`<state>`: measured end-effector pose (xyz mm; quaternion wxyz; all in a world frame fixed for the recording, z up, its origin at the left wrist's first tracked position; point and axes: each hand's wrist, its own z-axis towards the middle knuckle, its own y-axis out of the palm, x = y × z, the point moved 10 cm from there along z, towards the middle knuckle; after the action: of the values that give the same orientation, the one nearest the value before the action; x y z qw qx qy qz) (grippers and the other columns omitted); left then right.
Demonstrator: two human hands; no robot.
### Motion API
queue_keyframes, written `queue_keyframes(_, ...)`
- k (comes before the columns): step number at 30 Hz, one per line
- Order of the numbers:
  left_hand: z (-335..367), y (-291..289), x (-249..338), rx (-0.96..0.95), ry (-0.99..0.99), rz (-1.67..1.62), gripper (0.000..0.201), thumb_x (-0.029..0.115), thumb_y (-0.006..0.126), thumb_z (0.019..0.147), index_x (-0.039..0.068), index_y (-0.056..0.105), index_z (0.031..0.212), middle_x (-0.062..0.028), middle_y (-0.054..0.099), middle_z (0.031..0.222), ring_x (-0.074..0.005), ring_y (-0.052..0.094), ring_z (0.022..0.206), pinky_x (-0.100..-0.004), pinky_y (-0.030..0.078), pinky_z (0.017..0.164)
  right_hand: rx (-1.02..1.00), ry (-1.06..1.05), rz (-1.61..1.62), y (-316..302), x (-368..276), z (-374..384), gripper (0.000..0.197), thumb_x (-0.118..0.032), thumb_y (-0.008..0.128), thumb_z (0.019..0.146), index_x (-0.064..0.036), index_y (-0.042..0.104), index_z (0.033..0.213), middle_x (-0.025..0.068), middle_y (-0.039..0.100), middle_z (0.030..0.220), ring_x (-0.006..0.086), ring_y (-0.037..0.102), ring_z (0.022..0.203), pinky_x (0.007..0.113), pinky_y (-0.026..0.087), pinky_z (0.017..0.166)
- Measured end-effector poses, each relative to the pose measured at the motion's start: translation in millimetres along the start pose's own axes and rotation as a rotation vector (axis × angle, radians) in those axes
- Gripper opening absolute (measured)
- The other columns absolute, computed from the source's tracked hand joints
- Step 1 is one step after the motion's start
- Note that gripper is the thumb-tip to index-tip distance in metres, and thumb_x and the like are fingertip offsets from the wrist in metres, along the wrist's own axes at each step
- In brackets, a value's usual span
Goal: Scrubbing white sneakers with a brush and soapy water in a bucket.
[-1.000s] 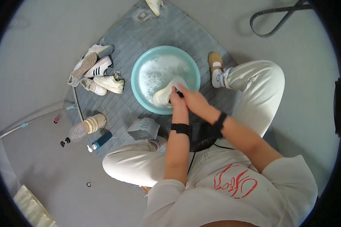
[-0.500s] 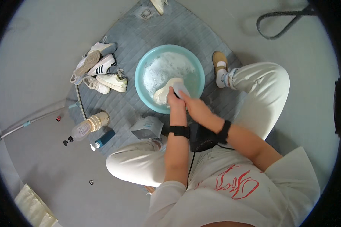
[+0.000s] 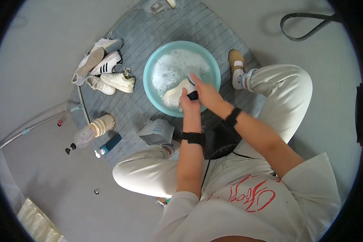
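Observation:
A light blue basin [image 3: 153, 93] full of soapy water sits on a grey mat in front of me. A white shoe [image 3: 174, 95] rests on the basin's near rim. My left hand [image 3: 188, 103] grips that shoe at its heel end. Just to its right, my right hand [image 3: 204, 91] lies against the shoe, fingers stretched toward the foam; a small dark thing shows between the two hands, and whether the right hand holds it is unclear. Both wrists wear black bands.
Several white shoes [image 3: 105, 72] are heaped left of the basin. A clear bottle [image 3: 83, 136], a blue bottle [image 3: 109, 144] and a grey pouch [image 3: 157, 131] lie nearer me on the mat [image 3: 133, 36]. A dark hose [image 3: 306, 27] loops at the upper right.
The view has shifted slightly. My hands stay at the basin's near rim on the white shoe, with the right hand now stretched further out over the shoe.

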<state>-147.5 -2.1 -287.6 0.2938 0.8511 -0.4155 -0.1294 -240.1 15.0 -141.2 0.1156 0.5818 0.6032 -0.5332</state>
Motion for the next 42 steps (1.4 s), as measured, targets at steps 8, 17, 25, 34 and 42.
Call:
queue_keyframes(8,-21.7,23.0,-6.8,0.004,0.045,0.009,0.049,0.034,0.038,0.103,0.003,0.039,0.14,-0.0185,0.046,0.14,-0.0378,0.044,0.128,-0.0552,0.036,0.107,-0.003,0.077,0.106,11.9,7.3,-15.0,0.047,-0.006,0.042,0.097,-0.009,0.04,0.144,0.032,0.053,0.125,0.0472,0.054,0.114,0.044,0.043,0.098)
queue_keyframes(17,-17.1,33.5,-10.0,-0.099,-0.158,-0.206,0.053,0.039,0.035,0.102,0.002,0.038,0.14,-0.0186,0.046,0.14,-0.0374,0.044,0.129,-0.0529,0.035,0.109,0.043,0.126,0.146,2.5,4.2,13.3,0.048,-0.007,0.043,0.097,-0.0143,0.041,0.144,0.0327,0.058,0.115,0.0482,0.057,0.106,0.046,0.046,0.092)
queue_keyframes(25,-26.7,32.0,-6.9,0.063,-0.057,-0.036,0.047,0.034,0.036,0.103,0.002,0.042,0.137,-0.0174,0.05,0.137,-0.0349,0.049,0.124,-0.0509,0.039,0.107,-0.067,0.235,0.207,10.6,8.8,4.7,0.05,-0.003,0.043,0.097,-0.0102,0.039,0.145,0.0295,0.045,0.139,0.0424,0.043,0.13,0.043,0.034,0.108)
queue_keyframes(34,-21.5,28.5,7.5,-0.009,-0.079,-0.085,0.048,0.036,0.041,0.102,0.002,0.042,0.135,-0.0192,0.051,0.132,-0.0373,0.05,0.121,-0.0538,0.042,0.102,-0.105,0.325,0.224,30.0,5.7,-12.1,0.048,-0.004,0.043,0.096,-0.0102,0.042,0.144,0.0314,0.047,0.135,0.0432,0.046,0.127,0.042,0.036,0.107)
queue_keyframes(42,-24.1,7.5,5.7,-0.06,-0.041,-0.014,0.043,0.029,0.041,0.102,0.002,0.042,0.136,-0.0168,0.052,0.133,-0.0339,0.049,0.125,-0.0507,0.039,0.106,-0.081,0.158,0.107,20.1,-6.4,1.0,0.047,-0.006,0.045,0.096,-0.0101,0.043,0.143,0.028,0.053,0.13,0.0421,0.054,0.118,0.042,0.043,0.098)
